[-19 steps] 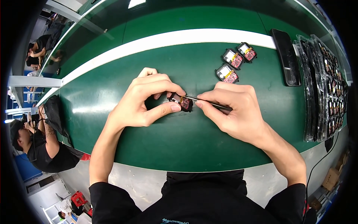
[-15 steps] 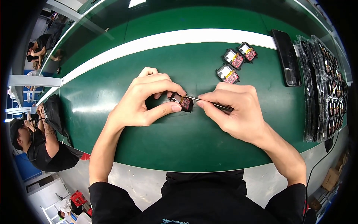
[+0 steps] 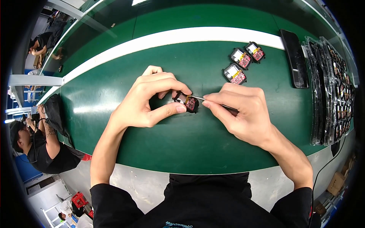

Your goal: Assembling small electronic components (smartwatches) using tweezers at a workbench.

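In front of me is a small black device housing (image 3: 192,105), with a red circuit board, a silvery block and a bit of yellow tape inside it. My left hand (image 3: 146,99) pinches its edges between thumb and index finger, low over the green table. The fingers cover part of its left side. My right hand (image 3: 243,110) holds slim metal tweezers (image 3: 199,98) like a pen, their tip at the upper right edge of the housing. Most of their rear end is hidden in my palm.
Beyond my right hand lie three similar open housings (image 3: 242,57) in a group. A black phone-like slab (image 3: 294,59) rests to their right, beside stacked clear plastic trays (image 3: 330,91) of small parts. A white strip (image 3: 171,35) crosses the green table (image 3: 182,148). A co-worker (image 3: 45,144) sits at left.
The view has shifted slightly. Both hands keep nearly the same grip, and the tweezers' tip remains at the housing's upper right edge.
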